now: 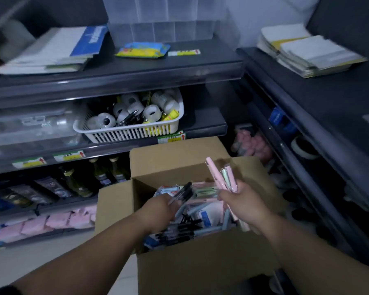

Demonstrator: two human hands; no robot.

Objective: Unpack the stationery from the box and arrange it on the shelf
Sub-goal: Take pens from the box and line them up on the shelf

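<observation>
open cardboard box on the floor before a dark shelf unit, flaps raised, filled with loose stationery: black-capped pens, pastel pens and small blue-and-white packets. left hand, inside the box opening, fingers curled tight around a bundle of clear pens with black caps, tips pointing up and to the right. right hand, above the box's right side, clamped on a bunch of pink and pale green pens held nearly upright. middle shelf behind the box: white slotted basket holding tape rolls. top shelf: stacked notebooks, a yellow-and-blue packet, a clear plastic container. lower shelves, left: bottles and pink packets. right-hand shelf unit: paper stacks.
</observation>
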